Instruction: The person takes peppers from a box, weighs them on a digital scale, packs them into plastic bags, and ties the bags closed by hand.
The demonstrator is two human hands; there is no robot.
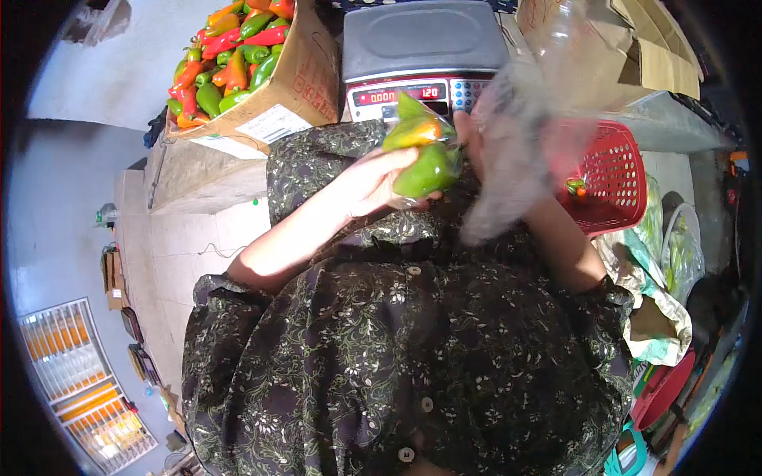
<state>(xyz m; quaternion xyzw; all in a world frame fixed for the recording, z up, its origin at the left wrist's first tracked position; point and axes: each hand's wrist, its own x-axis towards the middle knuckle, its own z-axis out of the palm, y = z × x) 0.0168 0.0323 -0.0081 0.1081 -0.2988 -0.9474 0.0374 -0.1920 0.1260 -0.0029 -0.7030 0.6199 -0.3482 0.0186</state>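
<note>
My left hand (382,178) is closed around a few bell peppers (429,170) in a clear plastic wrap or bag. They are mostly green, one with an orange patch, and sit in front of the scale's display. Just right of them is my right hand (470,139), its fingers partly hidden and smeared by motion. A thin, cloudy plastic bag (512,151) hangs from that hand in a blur, covering much of the wrist and forearm.
Behind my hands stands a digital scale (425,40) reading 0.000 and 1.20. A cardboard box (313,71) of red, green and orange peppers is at left. To the right are a red basket (627,170) holding a small pepper, and another cardboard box (667,47).
</note>
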